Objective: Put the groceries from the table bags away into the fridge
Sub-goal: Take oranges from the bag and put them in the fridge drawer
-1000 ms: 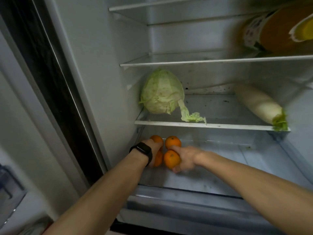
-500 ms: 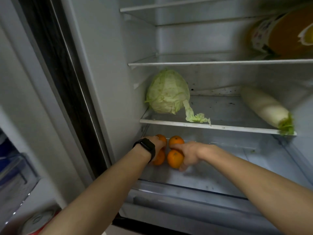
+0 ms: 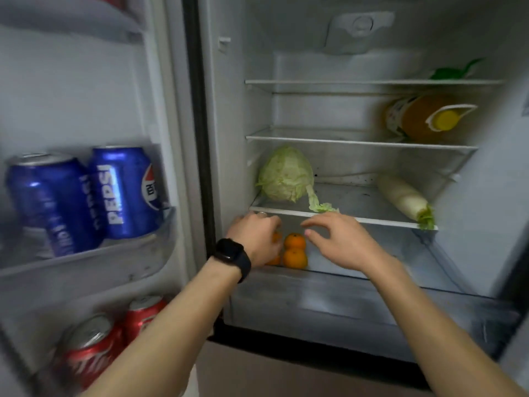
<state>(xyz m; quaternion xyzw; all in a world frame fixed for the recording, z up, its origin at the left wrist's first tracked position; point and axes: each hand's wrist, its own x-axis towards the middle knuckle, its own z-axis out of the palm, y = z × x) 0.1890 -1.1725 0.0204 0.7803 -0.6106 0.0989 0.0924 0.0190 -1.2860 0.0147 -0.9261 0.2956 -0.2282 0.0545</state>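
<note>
Several oranges (image 3: 294,257) in bottom drawer (image 3: 372,283), cabbage (image 3: 286,174) on shelf (image 3: 357,218) above (radish (image 3: 403,197) too)

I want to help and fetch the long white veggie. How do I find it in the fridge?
In the open fridge, find the shelf just above the oranges. Two vegetables lie on it: a round green cabbage on the left, the radish on the right. The radish is long, smooth and white, with a green leafy stub at its front end.
</note>
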